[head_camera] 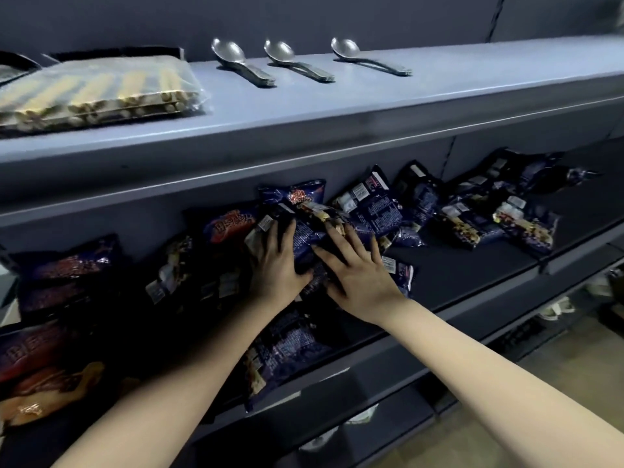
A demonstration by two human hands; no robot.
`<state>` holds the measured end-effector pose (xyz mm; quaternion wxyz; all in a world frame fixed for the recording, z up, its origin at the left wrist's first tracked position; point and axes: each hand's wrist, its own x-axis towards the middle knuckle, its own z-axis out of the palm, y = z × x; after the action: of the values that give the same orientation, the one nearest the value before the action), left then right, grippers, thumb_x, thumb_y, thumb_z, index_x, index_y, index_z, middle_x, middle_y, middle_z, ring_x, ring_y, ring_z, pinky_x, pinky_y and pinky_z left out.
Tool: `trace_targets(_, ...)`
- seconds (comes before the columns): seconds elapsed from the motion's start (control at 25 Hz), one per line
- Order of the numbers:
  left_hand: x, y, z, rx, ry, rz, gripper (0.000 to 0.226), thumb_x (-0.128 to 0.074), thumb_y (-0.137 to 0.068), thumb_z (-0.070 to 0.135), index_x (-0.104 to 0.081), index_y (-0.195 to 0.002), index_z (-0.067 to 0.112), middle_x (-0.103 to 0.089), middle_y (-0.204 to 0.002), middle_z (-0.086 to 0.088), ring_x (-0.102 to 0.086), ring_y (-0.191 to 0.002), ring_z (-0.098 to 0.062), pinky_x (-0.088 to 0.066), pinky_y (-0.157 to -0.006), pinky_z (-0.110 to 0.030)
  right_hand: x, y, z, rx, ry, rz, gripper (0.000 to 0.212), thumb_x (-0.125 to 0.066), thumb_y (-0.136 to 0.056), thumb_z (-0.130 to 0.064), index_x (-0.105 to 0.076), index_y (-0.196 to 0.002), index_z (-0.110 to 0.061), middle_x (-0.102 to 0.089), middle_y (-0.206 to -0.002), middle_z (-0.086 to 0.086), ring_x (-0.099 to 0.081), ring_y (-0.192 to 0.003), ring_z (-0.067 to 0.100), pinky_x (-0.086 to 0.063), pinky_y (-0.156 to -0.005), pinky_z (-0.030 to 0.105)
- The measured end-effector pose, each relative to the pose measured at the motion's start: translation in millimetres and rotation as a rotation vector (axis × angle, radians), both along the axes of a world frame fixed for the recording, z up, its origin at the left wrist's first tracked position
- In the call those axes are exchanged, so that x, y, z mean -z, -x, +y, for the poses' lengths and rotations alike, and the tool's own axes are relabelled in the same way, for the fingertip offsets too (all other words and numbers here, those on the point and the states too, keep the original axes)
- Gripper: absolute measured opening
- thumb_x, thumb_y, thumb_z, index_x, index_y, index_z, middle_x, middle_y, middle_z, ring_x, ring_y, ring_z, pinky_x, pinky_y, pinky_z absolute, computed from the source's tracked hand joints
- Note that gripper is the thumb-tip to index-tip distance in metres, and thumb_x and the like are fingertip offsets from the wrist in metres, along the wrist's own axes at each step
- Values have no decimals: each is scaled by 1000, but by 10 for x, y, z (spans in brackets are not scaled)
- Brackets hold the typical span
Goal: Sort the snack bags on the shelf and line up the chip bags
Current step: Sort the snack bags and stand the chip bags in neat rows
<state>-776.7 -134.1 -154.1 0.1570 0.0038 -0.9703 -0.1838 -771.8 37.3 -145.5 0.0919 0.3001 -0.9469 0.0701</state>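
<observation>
Both hands are down flat on the same bag here. The left hand (pixel 275 265) has its fingers laid out straight across a dark blue snack bag (pixel 305 236), and the right hand (pixel 359 278) is spread wide on it too, thumbs nearly meeting in the middle. Neither hand is curled round it, they're just pressing palms-down on the wrapper.

That bag lies on the dark lower shelf (pixel 472 261). Just past the fingertips another blue bag (pixel 297 194) stands propped against the back. Out beyond the right hand there's a messy scatter of blue bags (pixel 378 207), overlapping and pointing every which way. Under the wrists, closer to the person, one more blue packet (pixel 290 346) hangs a bit over the shelf's front edge.

Off the left hand's outer side it's the red stuff: a red chip bag (pixel 227 228) right beside it, then a darker red bag (pixel 67 275), then an orange-red bag (pixel 44 366) nearest the person.

Above the hands, the upper shelf (pixel 371 106) has three metal spoons (pixel 297 62) in a row and a clear pack of wafer rolls (pixel 101 92).
</observation>
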Motion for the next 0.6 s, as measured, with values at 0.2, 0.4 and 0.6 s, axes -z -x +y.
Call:
trace_targets(0.2,-38,69,43,-52,-84,78,77,-66,-82,13,-23,-146,18,-23,-152,-12,-17,-140,-35,-33,-107,-52,-33,49,73,-67,33,-47,65,-46,-93,-31,-14,-149,-30,21,-156,-5,10,-145,18,7,-114,54)
trace_targets(0.4,-142,76,39,-142,-99,178,65,-58,-85,12,-30,-144,20,-36,-144,-18,-35,-129,-41,-38,-100,-55,-182,90,119,-148,104,-17,66,-49,-92,-26,-17,-149,-30,15,-157,-6,14,-145,22,9,-113,55)
trace_targets(0.6,-353,-47,57,-149,-228,338,61,-56,-86,9,-34,-142,14,-45,-135,-21,-46,-120,-41,-41,-98,-46,-274,70,141,-226,200,6,66,-50,-91,-24,-17,-148,-28,8,-158,-1,13,-145,19,11,-114,51)
